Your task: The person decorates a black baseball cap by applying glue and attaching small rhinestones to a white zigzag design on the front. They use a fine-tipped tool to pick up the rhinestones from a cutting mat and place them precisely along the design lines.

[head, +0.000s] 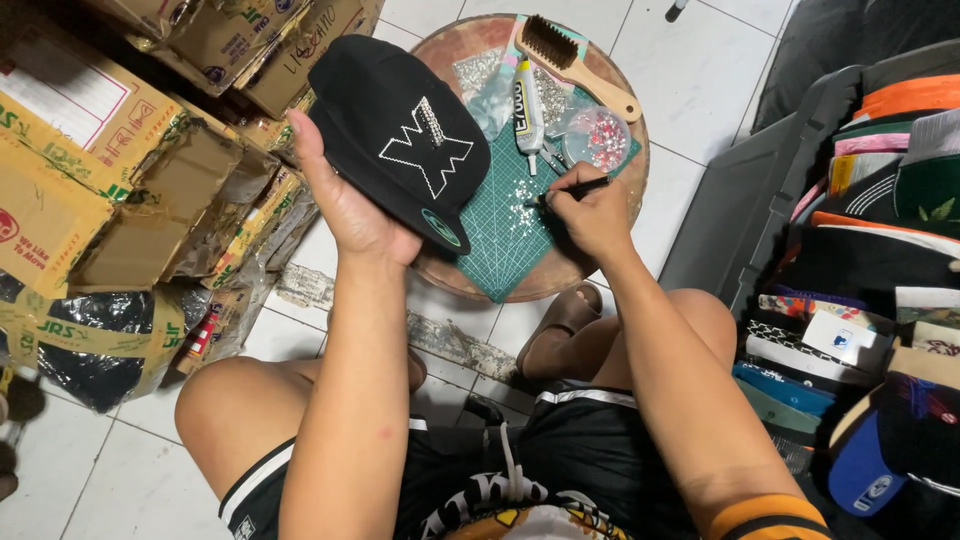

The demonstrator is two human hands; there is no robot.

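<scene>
My left hand (345, 205) grips black cap (400, 135) from below, fingers curled round crown, holding it above left edge of round table (440, 270). My right hand (595, 210) pinches black pen (568, 190), tip down on green mat (505, 240) among loose rhinestones (520, 195). Glue tube (527, 110), brush (575, 62), bead dish (597, 138) near far edge. Cap well left of pen.

White tile floor (130, 470), grey lines between tiles, one cracked strip near middle. Small round wooden table (440, 270) on floor. Stack of brown cardboard boxes (110, 150) on left. Dark bin (740, 200) on right, full of colourful caps. Bright, even light.
</scene>
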